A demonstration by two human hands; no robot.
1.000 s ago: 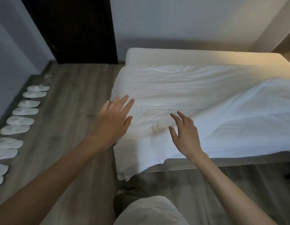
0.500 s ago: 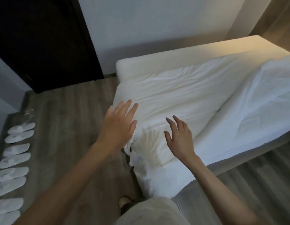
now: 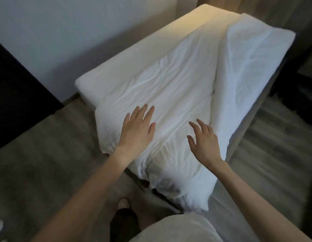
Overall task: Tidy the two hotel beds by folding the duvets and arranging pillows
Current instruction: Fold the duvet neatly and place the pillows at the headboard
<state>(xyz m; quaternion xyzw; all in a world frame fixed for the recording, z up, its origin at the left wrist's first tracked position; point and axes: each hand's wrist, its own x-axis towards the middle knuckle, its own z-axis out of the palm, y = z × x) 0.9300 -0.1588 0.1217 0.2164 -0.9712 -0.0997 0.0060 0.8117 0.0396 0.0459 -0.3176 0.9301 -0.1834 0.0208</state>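
- The bed [image 3: 169, 37] runs from the middle of the frame up to the upper right, next to a pale wall [image 3: 82, 32].
- A white duvet [image 3: 169, 88] lies on the bed and covers most of it. It is full of small wrinkles.
- On the right side of the frame, a part of the duvet is turned over on itself and makes a thick long fold.
- One corner of the duvet hangs off the end of the bed, near the bottom middle of the frame.
- The left hand [image 3: 137, 127] is flat, palm down, over the duvet in the middle of the frame. Its fingers are straight and spread wide. It grabs nothing. I cannot tell if it touches the cloth or is just above it.
- The right hand [image 3: 205, 142] is just to the right, also palm down over the duvet. Its fingers are spread and a little bent. It holds nothing.
- The two hands are near each other but apart.
- A foot [image 3: 123, 203] stands on the grey wood floor [image 3: 38, 163] at the bottom.
- A dark door [image 3: 15, 93] is at the left.
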